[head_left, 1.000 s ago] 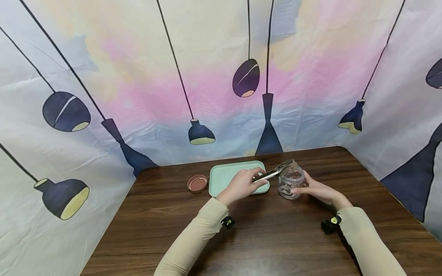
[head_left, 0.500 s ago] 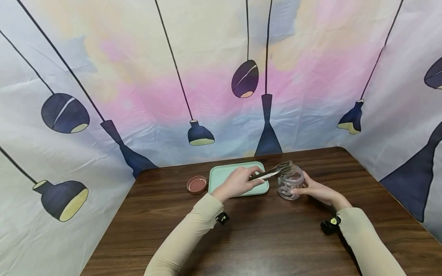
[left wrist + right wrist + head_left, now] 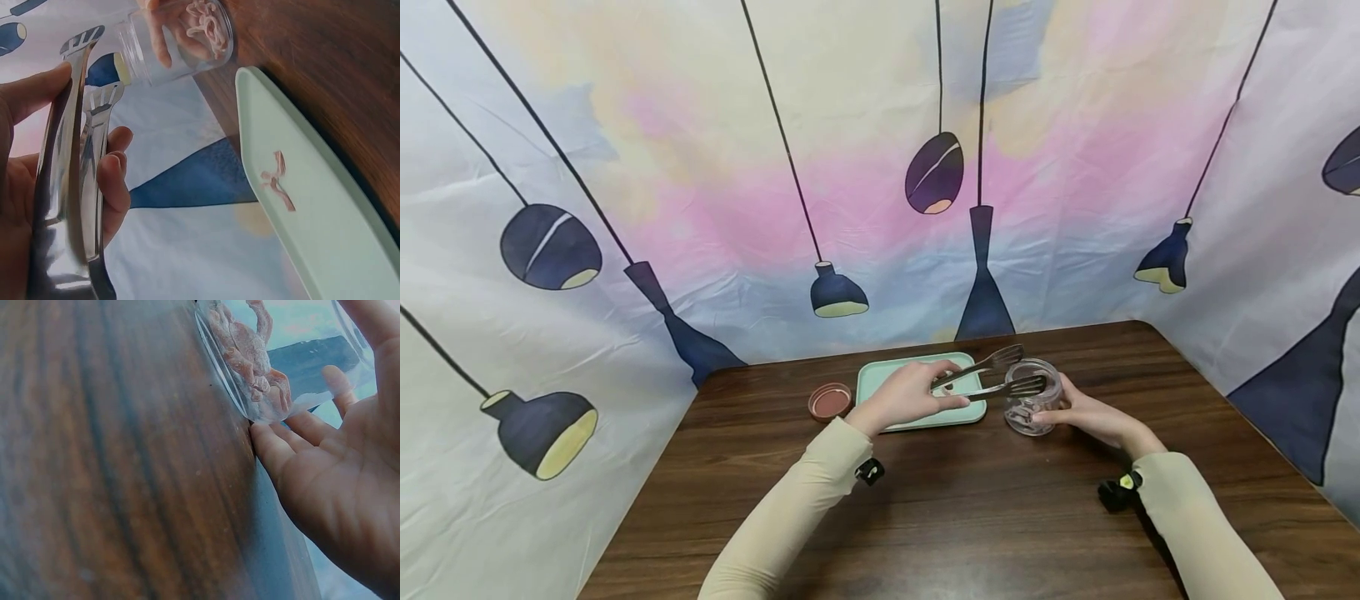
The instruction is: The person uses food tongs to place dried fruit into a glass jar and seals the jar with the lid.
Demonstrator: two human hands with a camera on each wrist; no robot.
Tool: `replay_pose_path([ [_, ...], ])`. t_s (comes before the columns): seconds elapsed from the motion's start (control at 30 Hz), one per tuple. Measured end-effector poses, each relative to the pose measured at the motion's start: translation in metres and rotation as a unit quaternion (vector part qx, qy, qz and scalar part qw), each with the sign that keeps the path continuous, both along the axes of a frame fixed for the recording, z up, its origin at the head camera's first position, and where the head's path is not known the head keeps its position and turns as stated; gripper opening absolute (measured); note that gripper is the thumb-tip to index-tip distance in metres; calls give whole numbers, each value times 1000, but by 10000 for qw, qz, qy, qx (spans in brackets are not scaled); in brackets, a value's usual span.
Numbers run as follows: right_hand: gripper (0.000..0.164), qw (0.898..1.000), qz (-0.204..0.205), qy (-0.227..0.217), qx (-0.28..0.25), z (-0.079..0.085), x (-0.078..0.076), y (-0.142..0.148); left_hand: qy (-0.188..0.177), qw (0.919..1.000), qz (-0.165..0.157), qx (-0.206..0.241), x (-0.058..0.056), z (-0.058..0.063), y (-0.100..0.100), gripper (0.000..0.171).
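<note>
My left hand (image 3: 904, 396) holds metal tongs (image 3: 62, 169) by their sides, thumb and fingers on opposite arms. The tongs' arms are spread, their slotted tips near the jar's mouth with nothing between them. A clear, lidless jar (image 3: 1022, 417) stands upright on the table, and my right hand (image 3: 1093, 414) grips it from the right side. Inside the jar lie pinkish, twisted strips (image 3: 247, 353), seen through its wall in both wrist views. On the mint-green tray (image 3: 874, 379), under and behind my left hand, lie a few similar reddish strips (image 3: 278, 181).
A reddish-brown round lid (image 3: 830, 402) lies to the left of the tray. The dark wood table (image 3: 970, 517) reaches a cloth backdrop (image 3: 880, 200) printed with hanging lamps. A dark camera (image 3: 1116, 493) sits at my right wrist.
The tongs' arms, close together before, have spread apart beside the jar's mouth. My left hand has shifted slightly to the left. The right hand and the jar have stayed in place.
</note>
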State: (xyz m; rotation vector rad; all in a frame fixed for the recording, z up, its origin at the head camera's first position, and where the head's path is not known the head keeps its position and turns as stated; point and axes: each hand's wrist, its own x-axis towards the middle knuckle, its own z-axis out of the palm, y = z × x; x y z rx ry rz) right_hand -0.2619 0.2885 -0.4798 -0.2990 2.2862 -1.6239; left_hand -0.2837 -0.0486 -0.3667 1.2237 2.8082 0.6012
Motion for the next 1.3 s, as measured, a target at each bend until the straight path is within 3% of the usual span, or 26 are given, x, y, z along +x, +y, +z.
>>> replay_pose_path([
  [0.2, 95, 9996, 61, 260, -57, -1, -1, 0, -110, 9999, 122, 7, -4, 3, -14, 59],
  [0.47, 93, 9996, 71, 267, -39, 0, -3, 0, -234, 9986, 473, -41, -14, 6, -42, 64],
  [0.83, 93, 9997, 92, 238, -25, 1, -3, 2, -296, 9954, 907, 55, -20, -7, -80, 65],
  [1.3, 91, 9997, 77, 214, -74, 0, -4, 1, -612, 9941, 884, -124, -24, -29, -84, 63],
])
